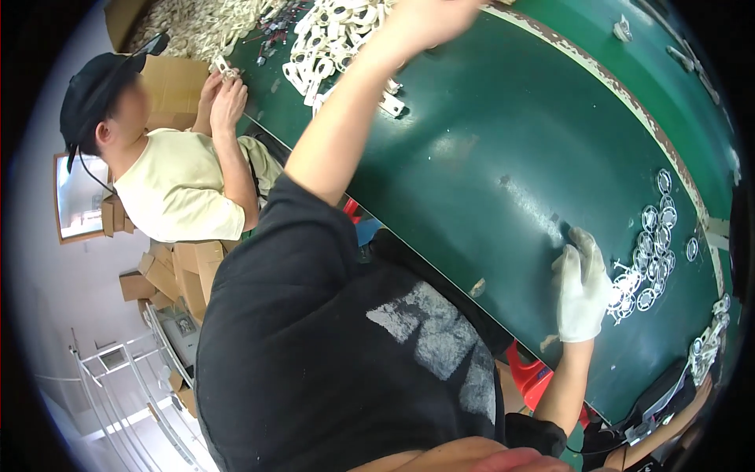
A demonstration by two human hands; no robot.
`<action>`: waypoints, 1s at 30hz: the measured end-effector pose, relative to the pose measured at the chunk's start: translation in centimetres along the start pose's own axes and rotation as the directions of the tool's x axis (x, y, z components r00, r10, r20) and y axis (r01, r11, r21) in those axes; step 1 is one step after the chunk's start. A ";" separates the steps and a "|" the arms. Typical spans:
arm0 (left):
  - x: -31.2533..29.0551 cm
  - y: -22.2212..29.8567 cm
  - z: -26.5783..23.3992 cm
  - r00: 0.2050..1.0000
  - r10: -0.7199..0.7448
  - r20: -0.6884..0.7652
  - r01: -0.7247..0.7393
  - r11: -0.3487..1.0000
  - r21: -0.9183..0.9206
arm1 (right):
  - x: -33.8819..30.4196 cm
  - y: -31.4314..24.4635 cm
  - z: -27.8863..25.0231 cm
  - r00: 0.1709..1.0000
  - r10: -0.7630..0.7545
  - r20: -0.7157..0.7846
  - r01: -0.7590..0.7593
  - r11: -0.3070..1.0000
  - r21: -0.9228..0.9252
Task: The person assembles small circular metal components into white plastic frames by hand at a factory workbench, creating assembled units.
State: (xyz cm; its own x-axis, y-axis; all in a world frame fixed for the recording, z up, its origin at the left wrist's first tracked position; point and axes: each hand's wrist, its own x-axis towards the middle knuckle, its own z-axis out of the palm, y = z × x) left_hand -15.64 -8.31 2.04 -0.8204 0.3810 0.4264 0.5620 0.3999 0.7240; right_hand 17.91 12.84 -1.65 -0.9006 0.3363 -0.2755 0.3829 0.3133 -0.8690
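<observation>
My left arm stretches over the green table (pixel 472 173) to the top of the view. The bare left hand (pixel 432 25) is beside a heap of cream-white plastic parts (pixel 334 35). Its fingers are mostly cut off by the upper edge, so any grip is hidden. My right hand (pixel 583 295), in a whitish glove, is low over the table's right part. Its fingers are loosely bent and apart, with nothing visible in them. Close to its right lies a cluster of ring-shaped silvery-white parts (pixel 653 244) with spoked centres.
On the left a co-worker in a black cap (pixel 98 86) handles a small white part (pixel 223 68). A larger pile of cream parts (pixel 197 27) lies at the far left. A raised, worn edging strip (pixel 621 98) bounds the far side. Another person's arm (pixel 668 429) shows at lower right.
</observation>
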 end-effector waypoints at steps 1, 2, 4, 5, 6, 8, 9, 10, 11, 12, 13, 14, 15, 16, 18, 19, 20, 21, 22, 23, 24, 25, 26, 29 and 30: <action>-1.2 -2.7 -3.2 0.990 -0.130 -0.050 0.134 0.987 0.092 | 0.0 -0.3 0.1 0.999 -0.036 -0.012 0.036 0.999 -0.029; -3.1 -0.6 -8.2 0.990 0.113 -0.089 -0.040 0.812 0.583 | 0.3 -0.7 0.2 0.999 -0.050 0.009 0.050 0.999 -0.018; -7.3 -4.8 -12.7 0.958 0.194 -0.211 -0.036 0.811 0.583 | 0.1 -1.4 0.4 1.000 -0.012 0.004 0.012 0.996 -0.093; -9.6 -5.8 -14.4 0.965 0.064 -0.254 0.105 0.793 0.600 | 0.1 -1.5 0.4 1.000 -0.005 0.010 0.006 0.995 -0.096; -11.8 -7.4 -15.9 0.959 0.035 -0.280 0.139 0.807 0.575 | 0.1 -1.5 0.4 0.999 -0.039 0.013 0.040 0.992 -0.120; -15.5 -10.4 -17.3 0.962 0.073 -0.264 0.097 0.811 0.577 | 0.4 -1.3 0.8 0.995 -0.087 0.048 0.093 0.986 -0.136; -17.1 -11.4 -17.0 0.974 -0.044 -0.223 0.161 0.829 0.535 | 0.4 -1.3 1.0 0.996 -0.075 0.040 0.079 0.990 -0.113; -18.4 -12.3 -15.7 0.975 -0.080 -0.209 0.195 0.761 0.618 | 0.3 -1.5 1.1 0.998 -0.059 0.026 0.061 0.994 -0.093; -18.4 -11.6 -13.7 0.956 -0.139 -0.259 0.253 0.839 0.481 | 0.3 -1.3 1.1 0.998 -0.053 0.032 0.056 0.993 -0.103; -18.0 -11.0 -11.8 0.951 -0.153 -0.269 0.264 0.856 0.445 | -0.1 -1.4 0.7 1.000 -0.018 0.002 0.018 0.993 -0.117; -17.9 -9.7 -10.8 0.947 -0.139 -0.289 0.259 0.862 0.435 | 0.3 -0.8 0.9 1.000 -0.003 0.004 0.003 0.995 -0.103; -17.8 -8.9 -9.1 0.938 -0.153 -0.312 0.276 0.873 0.403 | 0.1 -0.7 0.9 1.000 -0.022 -0.012 0.021 0.997 -0.075; -17.7 -8.4 -7.8 0.929 -0.146 -0.341 0.291 0.858 0.424 | 0.2 -0.6 1.0 1.000 -0.023 -0.012 0.022 0.996 -0.081; -17.7 -7.6 -6.2 0.929 -0.130 -0.347 0.292 0.832 0.471 | 0.3 -0.6 0.9 0.999 -0.043 -0.004 0.042 0.996 -0.081; -17.4 -5.5 -3.4 0.945 -0.148 -0.290 0.262 0.876 0.406 | 0.3 -0.8 0.6 0.999 -0.007 0.036 0.010 0.997 -0.076; -17.2 -4.1 -2.5 0.962 -0.142 -0.234 0.225 0.897 0.381 | 0.4 -0.9 0.6 0.999 -0.024 0.046 0.029 0.995 -0.093; -17.1 -2.9 -1.6 0.974 -0.146 -0.173 0.196 0.925 0.325 | 0.4 -1.0 0.5 0.998 -0.039 0.054 0.045 0.993 -0.110; -16.7 -1.8 -0.7 0.977 -0.163 -0.136 0.189 0.961 0.204 | 0.5 -0.9 0.4 0.994 -0.087 0.061 0.095 0.985 -0.141; -16.5 -0.3 -0.2 0.979 -0.191 -0.063 0.197 0.976 0.090 | 0.5 -1.0 0.3 0.996 -0.063 0.056 0.069 0.990 -0.122; -16.4 1.0 0.0 0.990 -0.140 -0.032 0.143 0.981 0.128 | 0.6 -1.0 0.4 0.997 -0.044 0.057 0.049 0.994 -0.098; -16.1 1.9 0.3 0.996 -0.087 0.009 0.085 0.986 0.144 | 0.7 -1.0 0.1 0.997 -0.054 0.054 0.059 0.995 -0.087; -15.5 2.7 0.3 0.996 0.082 0.033 -0.088 0.965 0.245 | 0.6 -0.8 0.3 0.995 -0.096 -0.011 0.095 0.994 -0.056; -14.8 2.5 -0.4 0.965 0.204 0.163 -0.243 0.930 0.275 | 0.6 -0.2 0.6 0.987 -0.140 -0.078 0.138 0.990 -0.025; -14.1 4.4 -0.5 0.884 0.236 0.403 -0.393 0.843 0.368 | 1.1 0.4 0.1 0.952 -0.288 -0.108 0.277 0.955 -0.103; -13.9 4.6 -0.3 0.856 0.227 0.464 -0.416 0.835 0.359 | 1.0 0.0 -0.1 0.961 -0.262 -0.092 0.253 0.963 -0.095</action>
State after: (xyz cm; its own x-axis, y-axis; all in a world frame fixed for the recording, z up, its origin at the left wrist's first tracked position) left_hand -1.65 -12.04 -0.37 -0.5259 0.8038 0.2780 0.8488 0.4749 0.2324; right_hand 17.01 13.30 -1.87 -0.9466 0.3223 0.0005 0.1598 0.4709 -0.8676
